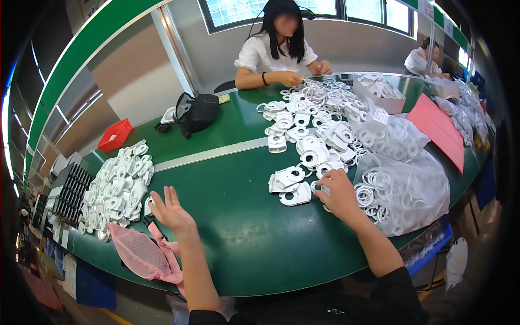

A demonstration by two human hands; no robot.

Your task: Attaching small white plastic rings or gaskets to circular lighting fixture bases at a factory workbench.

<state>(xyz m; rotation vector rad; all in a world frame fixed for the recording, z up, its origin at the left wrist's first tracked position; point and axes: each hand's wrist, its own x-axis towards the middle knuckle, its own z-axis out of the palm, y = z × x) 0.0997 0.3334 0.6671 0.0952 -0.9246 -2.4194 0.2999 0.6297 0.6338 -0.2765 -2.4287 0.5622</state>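
Note:
My left hand (172,210) is raised over the left part of the green table, palm up with its fingers apart. A white plastic piece (148,206) shows just beside its fingertips, next to a heap of flat white plastic parts (116,189). On the right, my right hand (338,194) reaches to the near edge of a second pile, its thumb and fingers curled down on a white plastic part (324,189), partly hidden by the fingers. Left of that hand lie several flat white parts with round holes (295,194). Right of it, white rings (368,197) spill from a clear plastic bag (417,189).
A pink mesh bag (138,252) lies by my left forearm. Stacked black trays (70,187) and a red bin (114,135) stand at the left; a black bag (197,114) lies farther back. Across the table, a co-worker's hands (292,79) are at the far pile, near a white box (379,97).

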